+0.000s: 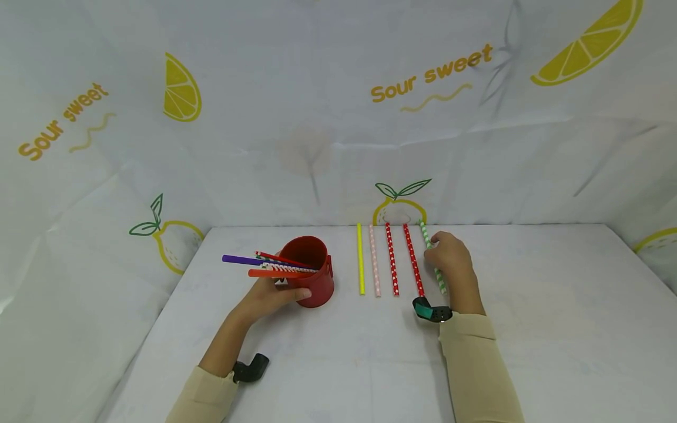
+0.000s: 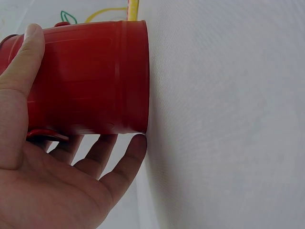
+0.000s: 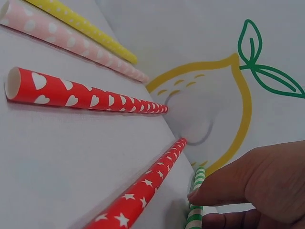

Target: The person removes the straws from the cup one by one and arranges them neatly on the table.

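My left hand [image 1: 272,298] holds a small red metal bucket [image 1: 319,291], thumb on one side and fingers against the other. Several paper straws lean out over the bucket's left rim, among them a purple straw [image 1: 239,259] and an orange straw [image 1: 267,274]. At the right end of a row of straws, my right hand [image 1: 451,257] pinches a green-and-white striped straw [image 1: 441,282] between thumb and fingers. In the right wrist view the thumb lies on that straw [image 3: 198,183], and the other fingers are partly hidden.
Left of the striped straw lie a red straw with white stars [image 1: 413,258], a red straw with white hearts [image 1: 392,258], a pale pink straw [image 1: 374,261] and a yellow straw [image 1: 361,258]. Their far ends reach the white lemon-print backdrop [image 1: 338,170] behind the white table [image 1: 338,364].
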Tool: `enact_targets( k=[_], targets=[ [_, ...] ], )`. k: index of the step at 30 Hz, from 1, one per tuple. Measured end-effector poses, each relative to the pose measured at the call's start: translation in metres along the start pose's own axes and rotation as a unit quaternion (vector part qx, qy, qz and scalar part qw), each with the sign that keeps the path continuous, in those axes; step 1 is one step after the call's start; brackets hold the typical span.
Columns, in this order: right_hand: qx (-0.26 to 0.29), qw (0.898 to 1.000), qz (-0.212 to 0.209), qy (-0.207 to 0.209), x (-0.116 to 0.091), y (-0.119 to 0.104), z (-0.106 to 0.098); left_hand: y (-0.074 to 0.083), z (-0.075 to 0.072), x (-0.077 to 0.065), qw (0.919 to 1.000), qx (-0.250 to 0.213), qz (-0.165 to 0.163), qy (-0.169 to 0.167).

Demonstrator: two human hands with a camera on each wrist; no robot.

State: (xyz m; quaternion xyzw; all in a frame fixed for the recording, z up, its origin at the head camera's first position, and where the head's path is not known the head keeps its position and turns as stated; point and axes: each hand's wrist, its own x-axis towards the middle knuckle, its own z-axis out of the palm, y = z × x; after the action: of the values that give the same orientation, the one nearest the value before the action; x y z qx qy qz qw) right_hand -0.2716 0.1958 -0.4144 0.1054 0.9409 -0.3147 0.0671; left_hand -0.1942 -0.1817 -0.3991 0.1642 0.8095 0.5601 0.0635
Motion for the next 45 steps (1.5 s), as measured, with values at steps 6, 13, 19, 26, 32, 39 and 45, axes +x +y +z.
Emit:
enact_targets(
  k=[6, 13, 19, 26, 32, 39, 45],
  targets=[
    [0.005, 1.0, 0.016, 0.014, -0.003, -0.009, -0.001, -0.002, 0.0, 0.0, 1.0, -0.006, -0.004, -0.001],
    [0.017, 0.998, -0.048, 0.044, -0.018, -0.033, -0.01, -0.003, 0.0, 0.001, 0.9999, -0.01, -0.006, 0.001],
    [0.027, 0.984, -0.157, 0.073, -0.033, -0.06, -0.008, -0.004, 0.0, 0.001, 0.9999, -0.01, -0.005, -0.001],
    [0.03, 0.932, -0.341, 0.123, -0.058, -0.101, 0.011, -0.003, 0.0, 0.0, 0.9999, -0.007, -0.008, 0.001],
    [0.024, 0.861, -0.498, 0.105, -0.084, -0.131, 0.039, -0.02, -0.001, 0.006, 1.0, 0.004, 0.006, 0.002],
    [0.044, 0.802, -0.596, 0.023, -0.105, -0.152, 0.067, -0.038, -0.004, 0.01, 0.9995, 0.026, 0.018, -0.002],
    [0.056, 0.794, -0.606, -0.003, -0.11, -0.156, 0.08, -0.038, -0.003, 0.01, 0.9986, 0.048, 0.023, 0.005]
  ],
)
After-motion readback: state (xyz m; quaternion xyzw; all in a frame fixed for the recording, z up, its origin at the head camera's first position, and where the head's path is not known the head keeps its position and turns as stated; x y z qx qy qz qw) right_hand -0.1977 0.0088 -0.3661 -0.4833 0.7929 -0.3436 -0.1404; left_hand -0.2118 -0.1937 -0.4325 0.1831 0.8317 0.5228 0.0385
